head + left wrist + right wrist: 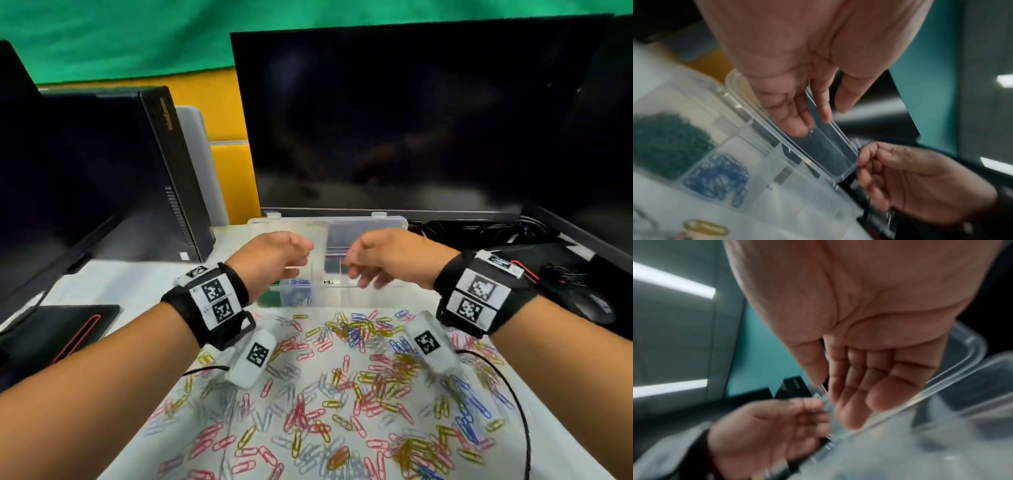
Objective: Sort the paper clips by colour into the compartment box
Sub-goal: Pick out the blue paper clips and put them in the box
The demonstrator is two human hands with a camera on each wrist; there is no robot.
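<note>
Loose paper clips point(359, 394) in red, yellow, blue and white lie spread over the white table in front of me. Behind them stands the clear compartment box point(342, 298). It holds green clips point(668, 146) and blue clips point(717, 177) in two left compartments. Its clear lid point(830, 146) is raised at the back. My left hand point(813, 116) pinches the lid's rim between thumb and fingers. At the lid's right end, my right hand point(869, 165) curls its fingers around the corner. Both hands, left point(291, 260) and right point(363, 270), hover over the box. The wrist views are blurred.
A dark monitor point(411, 120) stands right behind the box, with a black computer tower point(154, 171) to its left. Black cables point(479, 229) and a mouse point(592, 308) lie at the right. A black pad point(51, 332) sits at the left edge.
</note>
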